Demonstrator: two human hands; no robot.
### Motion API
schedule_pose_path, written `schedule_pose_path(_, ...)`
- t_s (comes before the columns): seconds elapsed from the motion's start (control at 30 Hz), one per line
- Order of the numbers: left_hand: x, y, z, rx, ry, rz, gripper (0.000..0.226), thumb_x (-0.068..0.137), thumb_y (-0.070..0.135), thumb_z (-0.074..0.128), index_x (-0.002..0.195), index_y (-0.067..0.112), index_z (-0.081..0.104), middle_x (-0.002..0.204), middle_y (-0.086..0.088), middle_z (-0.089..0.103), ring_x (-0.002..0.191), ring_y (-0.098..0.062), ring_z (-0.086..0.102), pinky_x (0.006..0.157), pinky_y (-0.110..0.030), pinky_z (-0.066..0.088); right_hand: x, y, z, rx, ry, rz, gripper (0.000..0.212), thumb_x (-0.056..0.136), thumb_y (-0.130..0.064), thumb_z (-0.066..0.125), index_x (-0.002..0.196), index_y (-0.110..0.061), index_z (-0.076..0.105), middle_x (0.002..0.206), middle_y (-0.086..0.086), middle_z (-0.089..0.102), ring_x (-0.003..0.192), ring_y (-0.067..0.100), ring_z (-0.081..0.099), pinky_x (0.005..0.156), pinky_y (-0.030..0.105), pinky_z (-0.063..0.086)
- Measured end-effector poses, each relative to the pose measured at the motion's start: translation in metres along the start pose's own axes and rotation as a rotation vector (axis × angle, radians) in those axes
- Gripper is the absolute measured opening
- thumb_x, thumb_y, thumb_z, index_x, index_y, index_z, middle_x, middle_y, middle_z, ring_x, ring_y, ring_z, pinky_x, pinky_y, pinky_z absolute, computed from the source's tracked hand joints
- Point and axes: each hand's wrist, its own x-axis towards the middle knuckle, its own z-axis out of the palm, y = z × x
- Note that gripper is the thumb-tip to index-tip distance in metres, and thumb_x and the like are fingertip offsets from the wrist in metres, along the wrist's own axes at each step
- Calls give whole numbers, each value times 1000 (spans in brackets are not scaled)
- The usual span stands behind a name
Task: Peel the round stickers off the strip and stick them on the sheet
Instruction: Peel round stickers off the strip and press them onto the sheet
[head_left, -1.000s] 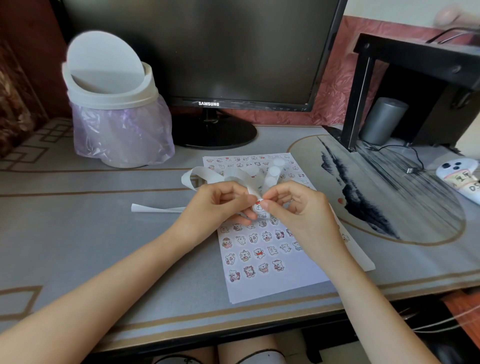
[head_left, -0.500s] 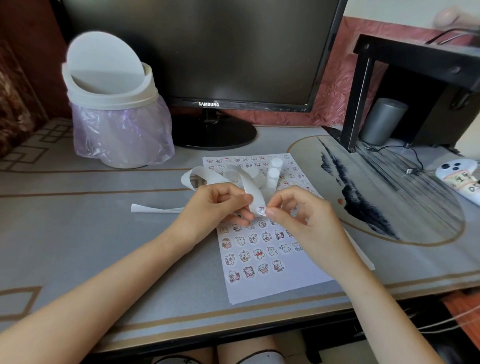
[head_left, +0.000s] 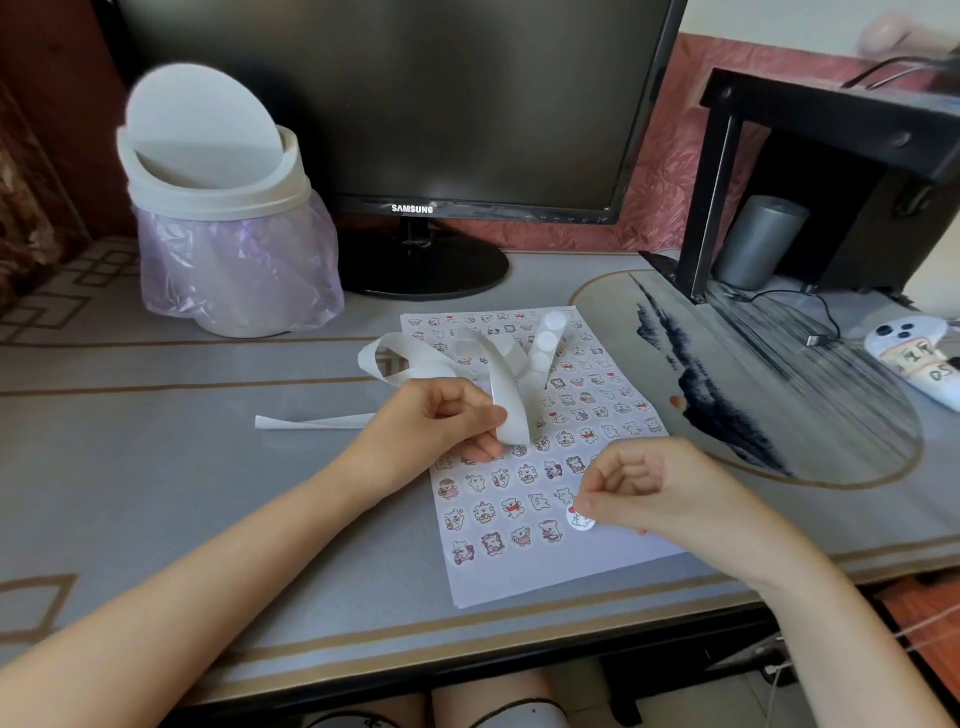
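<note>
While left hand (head_left: 431, 421) pinches curled paper strip (head_left: 506, 395), right hand (head_left: 660, 493) pinches round sticker (head_left: 581, 519).

the right hand (head_left: 660, 499) covers one edge of the round white sticker (head_left: 582, 521) it pinches, toward the tabletop's near edge. the left hand (head_left: 431, 426) hides where the white backing strip (head_left: 506, 384) passes through its fingers. the drawings on the white paper sheet (head_left: 519, 577) are too small to tell. the black samsung monitor (head_left: 395, 93) is cut off at the top. a pink shape (head_left: 888, 31) above the far right corner is blurred.

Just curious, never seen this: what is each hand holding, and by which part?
The left hand pinches the white strip at its bend; the right hand pinches a round sticker by its edge.
</note>
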Motion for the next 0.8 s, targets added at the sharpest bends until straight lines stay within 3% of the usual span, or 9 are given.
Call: schedule_pose_path(0.8, 0, 0, 0, 10, -1, 0, 9, 88, 8, 61, 79, 7, 64, 67, -5, 72, 62, -11, 68, 66, -17, 55, 0, 5, 3, -62, 23, 16, 11, 72, -9, 78, 69, -16, 69, 62, -6, 65, 60, 7, 50, 59, 14, 42)
